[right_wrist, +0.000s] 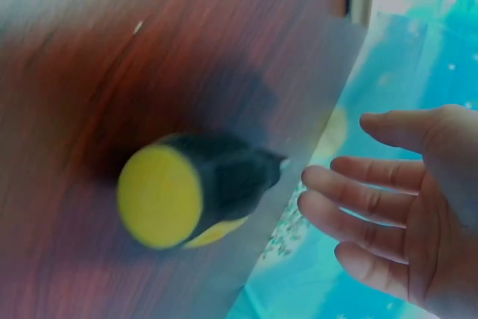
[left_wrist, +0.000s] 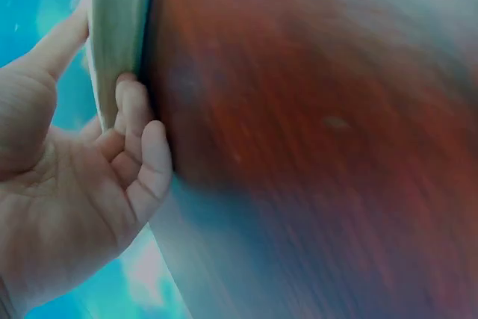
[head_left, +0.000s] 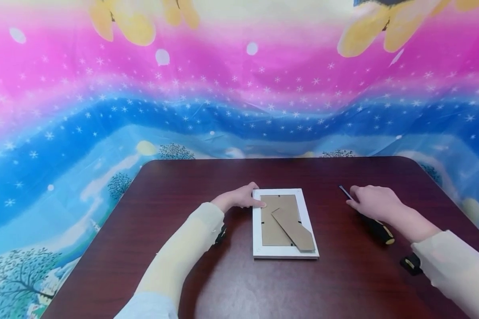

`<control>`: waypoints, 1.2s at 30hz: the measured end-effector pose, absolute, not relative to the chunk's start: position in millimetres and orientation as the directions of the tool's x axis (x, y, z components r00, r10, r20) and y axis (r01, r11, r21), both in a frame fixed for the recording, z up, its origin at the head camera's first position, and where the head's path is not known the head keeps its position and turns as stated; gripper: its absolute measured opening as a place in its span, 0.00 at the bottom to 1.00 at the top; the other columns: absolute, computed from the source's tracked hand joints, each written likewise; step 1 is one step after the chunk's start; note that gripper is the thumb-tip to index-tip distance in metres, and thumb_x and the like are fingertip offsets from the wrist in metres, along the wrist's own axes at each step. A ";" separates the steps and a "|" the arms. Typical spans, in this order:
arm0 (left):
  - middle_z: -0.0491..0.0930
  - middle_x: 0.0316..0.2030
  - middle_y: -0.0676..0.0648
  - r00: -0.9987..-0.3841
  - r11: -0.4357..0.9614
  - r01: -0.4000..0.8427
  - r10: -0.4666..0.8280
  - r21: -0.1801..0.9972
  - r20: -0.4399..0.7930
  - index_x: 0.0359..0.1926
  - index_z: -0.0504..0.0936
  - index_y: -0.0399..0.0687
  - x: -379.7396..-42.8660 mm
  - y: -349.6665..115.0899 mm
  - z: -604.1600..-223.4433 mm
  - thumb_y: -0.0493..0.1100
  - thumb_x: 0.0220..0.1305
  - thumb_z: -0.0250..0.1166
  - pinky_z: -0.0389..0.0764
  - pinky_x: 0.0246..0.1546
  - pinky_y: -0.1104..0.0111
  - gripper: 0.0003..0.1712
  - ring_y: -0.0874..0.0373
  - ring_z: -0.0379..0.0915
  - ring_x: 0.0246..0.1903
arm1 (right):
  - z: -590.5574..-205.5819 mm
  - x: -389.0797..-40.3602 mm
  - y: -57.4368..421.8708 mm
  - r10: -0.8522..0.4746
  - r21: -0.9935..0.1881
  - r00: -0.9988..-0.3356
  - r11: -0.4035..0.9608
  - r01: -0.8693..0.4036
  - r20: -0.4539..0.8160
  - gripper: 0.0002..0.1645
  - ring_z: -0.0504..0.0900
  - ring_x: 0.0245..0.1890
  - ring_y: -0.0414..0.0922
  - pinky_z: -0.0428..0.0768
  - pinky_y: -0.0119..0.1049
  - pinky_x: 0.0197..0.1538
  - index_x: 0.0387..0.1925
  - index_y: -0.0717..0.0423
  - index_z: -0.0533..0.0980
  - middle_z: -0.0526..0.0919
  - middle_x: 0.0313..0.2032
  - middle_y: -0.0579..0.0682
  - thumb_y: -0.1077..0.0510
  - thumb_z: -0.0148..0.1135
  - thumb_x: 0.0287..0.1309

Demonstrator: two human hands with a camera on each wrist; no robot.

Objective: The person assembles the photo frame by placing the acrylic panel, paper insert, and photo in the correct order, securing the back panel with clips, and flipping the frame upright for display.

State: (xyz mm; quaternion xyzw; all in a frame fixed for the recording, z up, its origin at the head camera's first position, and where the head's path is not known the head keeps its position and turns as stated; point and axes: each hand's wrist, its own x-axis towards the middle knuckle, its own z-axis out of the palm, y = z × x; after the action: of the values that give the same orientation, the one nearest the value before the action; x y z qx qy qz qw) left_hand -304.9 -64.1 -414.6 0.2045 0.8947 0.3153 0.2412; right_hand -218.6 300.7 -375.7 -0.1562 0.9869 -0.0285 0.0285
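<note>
A white picture frame [head_left: 269, 232] lies face down on the table, its brown backboard and angled stand leg [head_left: 295, 228] showing. At its left edge, my left hand [head_left: 237, 198] grips the border, thumb on top. In the left wrist view, the fingers of that hand [left_wrist: 75, 184] curl against the frame's side [left_wrist: 119, 28]. To the right lies a screwdriver [head_left: 381, 232] with a black and yellow handle and a metal shaft. Just over it hovers my right hand [head_left: 377, 204]. The right wrist view has its fingers [right_wrist: 358, 214] spread apart, off the handle [right_wrist: 231, 177].
The dark reddish wooden table [head_left: 327, 283] has rounded far corners. Behind it hangs a pink and blue patterned cloth [head_left: 239, 88]. A small black device [head_left: 411, 264] sits at the right sleeve.
</note>
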 end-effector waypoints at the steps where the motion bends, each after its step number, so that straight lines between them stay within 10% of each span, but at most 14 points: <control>1: 0.73 0.43 0.42 -0.809 0.727 0.224 0.510 0.649 -0.292 0.62 0.59 0.41 -302.5 -64.5 -413.9 0.53 0.63 0.67 0.72 0.38 0.64 0.37 0.55 0.69 0.34 | -375.5 -217.7 296.8 -0.317 -0.073 -0.948 0.947 -0.313 -0.037 0.10 0.67 0.16 0.40 0.67 0.37 0.19 0.31 0.57 0.75 0.70 0.17 0.42 0.54 0.62 0.63; 8: 0.69 0.61 0.34 -0.849 0.799 0.226 0.442 0.558 -0.290 0.72 0.46 0.37 -273.8 -75.6 -407.8 0.63 0.64 0.62 0.68 0.58 0.59 0.52 0.49 0.69 0.59 | -385.7 -207.5 269.0 -0.372 -0.124 -0.928 0.921 -0.368 -0.002 0.10 0.71 0.18 0.38 0.72 0.38 0.22 0.37 0.56 0.78 0.75 0.20 0.40 0.53 0.65 0.60; 15: 0.79 0.31 0.46 -0.853 0.794 0.262 0.456 0.548 -0.254 0.68 0.59 0.31 -242.7 -93.5 -408.8 0.58 0.64 0.64 0.75 0.43 0.63 0.45 0.58 0.74 0.32 | -394.4 -198.4 245.4 -0.356 -0.284 -0.932 0.903 -0.322 -0.073 0.21 0.73 0.20 0.37 0.73 0.38 0.26 0.51 0.60 0.76 0.76 0.22 0.41 0.52 0.63 0.62; 24: 0.75 0.26 0.52 -0.840 0.722 0.288 0.506 0.629 -0.197 0.62 0.68 0.25 -217.2 -86.5 -412.2 0.51 0.63 0.65 0.72 0.36 0.69 0.38 0.62 0.69 0.28 | -399.3 -191.8 227.7 -0.339 -0.480 -0.910 0.856 -0.191 -0.241 0.38 0.74 0.13 0.45 0.75 0.39 0.30 0.67 0.68 0.59 0.75 0.17 0.46 0.49 0.58 0.67; 31: 0.73 0.22 0.51 -0.847 0.704 0.267 0.497 0.659 -0.187 0.41 0.76 0.41 -211.4 -78.6 -415.5 0.50 0.62 0.66 0.69 0.27 0.70 0.17 0.62 0.67 0.23 | -409.6 -193.7 218.4 -0.362 -0.594 -0.882 0.795 -0.124 -0.301 0.42 0.76 0.13 0.47 0.75 0.40 0.23 0.70 0.71 0.54 0.77 0.17 0.48 0.48 0.57 0.68; 36: 0.73 0.21 0.52 -0.850 0.718 0.273 0.492 0.641 -0.188 0.46 0.75 0.43 -210.6 -75.0 -416.3 0.52 0.61 0.66 0.68 0.26 0.69 0.20 0.62 0.67 0.22 | -413.6 -194.7 214.0 -0.419 -0.684 -0.861 0.720 -0.120 -0.289 0.41 0.77 0.12 0.48 0.76 0.41 0.18 0.69 0.75 0.50 0.78 0.18 0.50 0.54 0.56 0.69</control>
State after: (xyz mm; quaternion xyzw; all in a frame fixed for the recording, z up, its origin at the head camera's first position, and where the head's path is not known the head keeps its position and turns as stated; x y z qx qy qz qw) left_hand -210.6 -75.0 -416.3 0.2103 0.9099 0.3115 0.1755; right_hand -194.7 214.0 -413.6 -0.1496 0.9014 -0.3432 0.2175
